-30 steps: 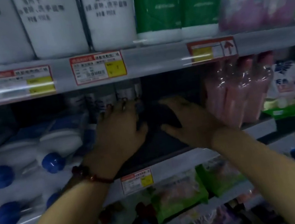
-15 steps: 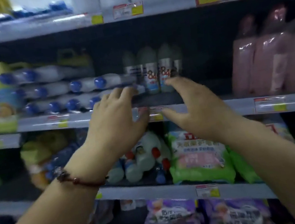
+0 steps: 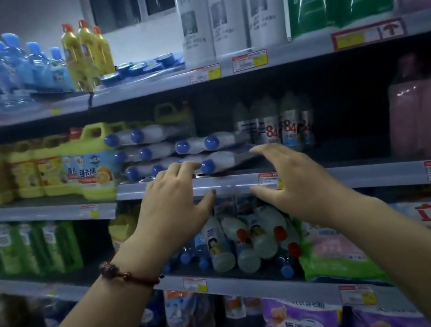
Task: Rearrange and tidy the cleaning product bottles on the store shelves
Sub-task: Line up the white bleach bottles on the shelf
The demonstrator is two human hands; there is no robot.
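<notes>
Our left hand (image 3: 176, 207): fingers loosely spread, gripping nothing, tips at the bottom row of the blue-capped bottles (image 3: 219, 141) (contact we cannot confirm). Our right hand (image 3: 296, 189): likewise wide and empty, hovering over the shelf lip (image 3: 368, 173), just right of the stack. We judge the pair brackets the front bottle (image 3: 219, 161) to square it up. The bottles lie on their sides, caps outward, stacked in rows, probably to fill the shelf height. Upright "84" bottles (image 3: 285, 125) stand behind, to the right, beside a dark gap.
</notes>
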